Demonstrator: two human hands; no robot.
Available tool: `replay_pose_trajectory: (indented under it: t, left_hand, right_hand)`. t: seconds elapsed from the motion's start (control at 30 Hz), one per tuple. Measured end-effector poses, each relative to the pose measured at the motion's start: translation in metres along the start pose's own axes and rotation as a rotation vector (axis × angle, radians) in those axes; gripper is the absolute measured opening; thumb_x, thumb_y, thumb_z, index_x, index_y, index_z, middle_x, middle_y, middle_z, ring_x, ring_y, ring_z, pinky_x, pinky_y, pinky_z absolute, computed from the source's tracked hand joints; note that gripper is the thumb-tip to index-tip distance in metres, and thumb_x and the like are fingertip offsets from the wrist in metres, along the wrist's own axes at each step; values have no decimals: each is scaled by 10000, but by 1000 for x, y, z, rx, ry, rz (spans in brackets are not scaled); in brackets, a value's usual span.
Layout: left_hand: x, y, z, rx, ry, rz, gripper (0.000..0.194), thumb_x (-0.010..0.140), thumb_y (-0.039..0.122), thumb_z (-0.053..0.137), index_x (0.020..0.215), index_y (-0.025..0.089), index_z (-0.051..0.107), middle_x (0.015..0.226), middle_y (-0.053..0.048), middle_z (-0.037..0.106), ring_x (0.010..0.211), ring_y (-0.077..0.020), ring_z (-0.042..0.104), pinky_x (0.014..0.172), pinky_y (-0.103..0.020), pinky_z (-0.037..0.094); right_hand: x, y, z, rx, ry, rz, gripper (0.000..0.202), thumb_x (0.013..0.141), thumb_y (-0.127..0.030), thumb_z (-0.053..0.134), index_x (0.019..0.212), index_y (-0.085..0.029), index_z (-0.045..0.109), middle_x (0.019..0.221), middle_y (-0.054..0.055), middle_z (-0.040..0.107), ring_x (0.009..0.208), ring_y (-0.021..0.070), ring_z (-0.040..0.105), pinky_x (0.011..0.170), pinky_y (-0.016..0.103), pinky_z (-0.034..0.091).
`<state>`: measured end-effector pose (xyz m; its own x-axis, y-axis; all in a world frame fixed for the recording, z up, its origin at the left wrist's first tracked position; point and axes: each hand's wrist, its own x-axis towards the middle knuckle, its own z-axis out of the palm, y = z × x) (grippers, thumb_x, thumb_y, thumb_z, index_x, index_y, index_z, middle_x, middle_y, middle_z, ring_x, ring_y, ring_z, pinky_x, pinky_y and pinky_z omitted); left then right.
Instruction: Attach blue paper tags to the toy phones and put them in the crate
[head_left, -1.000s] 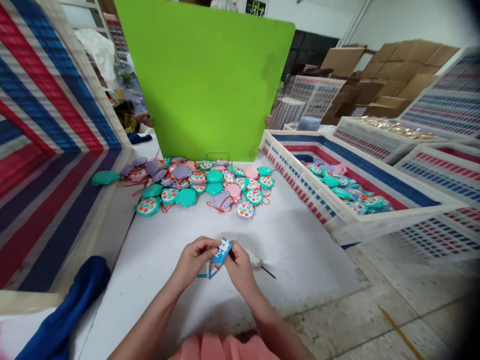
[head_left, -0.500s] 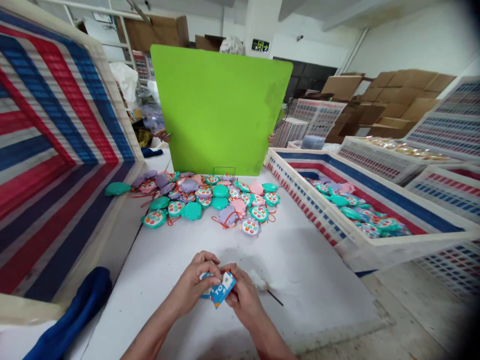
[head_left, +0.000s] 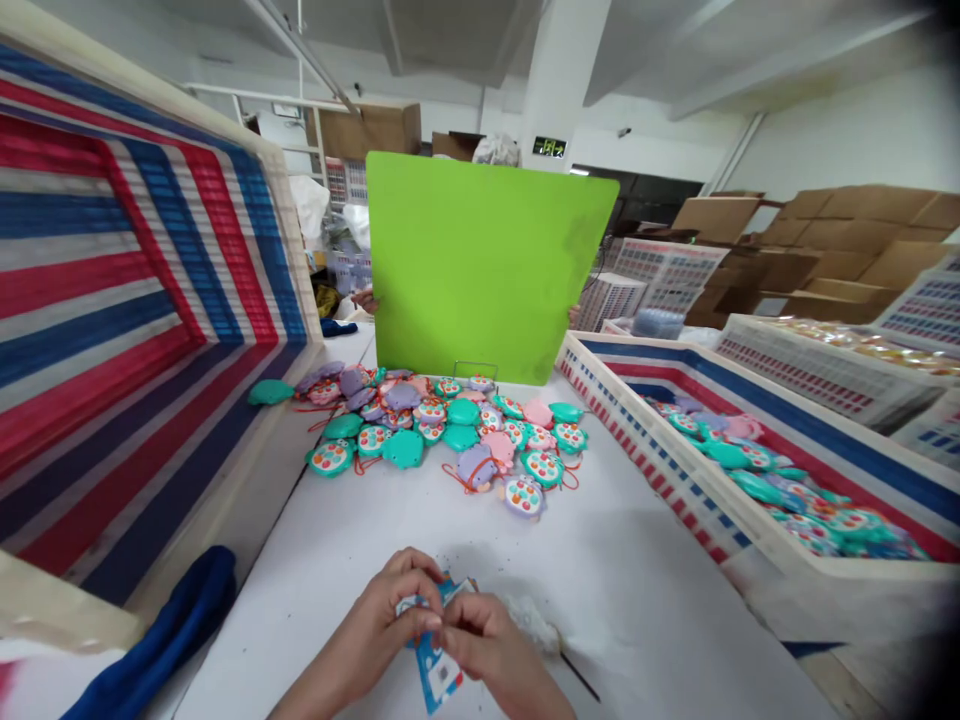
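Low over the white table, my left hand [head_left: 390, 625] and my right hand [head_left: 491, 640] meet with thumbs and fingertips pinched close together. Both are closed on a blue-and-white printed card [head_left: 435, 678], which hangs tilted below the fingers. My fingers cover its upper part, and whether something small is pinched with it is hidden. Just right of my right hand lies a whitish, fluffy or crumpled thing [head_left: 531, 622] with a thin dark stick [head_left: 579, 675]. Farther off is a pile of animal-shaped plastic toys [head_left: 459, 437] in green, purple and pink, with coloured buttons and orange cords.
A green board [head_left: 487, 270] stands upright behind the toys, a person's fingers at its side edges. On the left, a striped-lined crate [head_left: 289, 250] lies tipped toward me, near a blue cloth [head_left: 169, 625]. A white crate [head_left: 637, 450] of similar toys stands right.
The card has turned so its other printed part hangs lower, and my right hand's fingers have come in to pinch beside the left's. The whole view has tilted upward and shifted left.
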<state>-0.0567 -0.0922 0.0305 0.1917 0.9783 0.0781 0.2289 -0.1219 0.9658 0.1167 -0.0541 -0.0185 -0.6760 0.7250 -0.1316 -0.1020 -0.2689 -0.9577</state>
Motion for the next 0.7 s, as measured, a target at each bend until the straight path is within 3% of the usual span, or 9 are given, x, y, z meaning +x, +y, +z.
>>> replay_pose_trajectory:
  t: [0.17,0.27,0.33,0.4,0.53,0.6,0.7]
  left_hand:
    - [6,-21,-3,-18,137,16,211,820,381,576,750,188,626,896,-46,562,842,-176,544,766,-271,432]
    - [9,-46,-1,2,297,-44,286,857,437,496,1003,212,596,933,-64,582,860,-195,552,772,-306,453]
    - [8,-63,3,121,344,-56,372,867,470,459,1135,229,551,1000,-85,593,921,-220,549,830,-355,448]
    - [5,-76,10,311,281,4,494,805,539,527,1211,256,531,1114,-106,585,1030,-267,517,916,-419,407]
    - [0,-86,22,608,-29,132,776,622,658,646,1309,351,459,1336,-97,487,1190,-363,405,996,-526,305]
    - [0,-86,26,674,-112,138,729,644,659,628,1296,373,469,1361,-78,469,1208,-366,383,994,-532,291]
    - [1,-89,29,697,-102,123,587,724,595,603,1257,369,508,1335,-61,489,1205,-329,381,993,-493,291]
  right_hand:
    - [11,-4,-11,9,-5,-32,308,722,-429,713,676,-149,595,524,-50,415,464,51,296,459,200,222]
    - [28,-5,-23,103,70,-44,327,709,-434,723,672,-148,570,510,-62,400,433,36,247,427,193,177]
    - [41,-4,-32,190,137,-67,331,687,-419,745,677,-150,553,518,-72,389,416,21,213,406,188,136]
    - [54,1,-40,254,189,-83,340,666,-407,762,679,-155,534,518,-85,372,393,8,185,384,184,99]
    - [66,19,-51,279,227,-80,373,662,-424,760,663,-161,495,511,-100,367,348,-9,172,346,177,66]
    - [66,26,-54,259,206,-74,368,676,-418,752,658,-159,491,489,-107,353,338,-9,181,338,172,73]
    - [65,28,-56,259,198,-74,354,677,-405,752,665,-158,499,464,-115,344,330,-7,193,334,165,94]
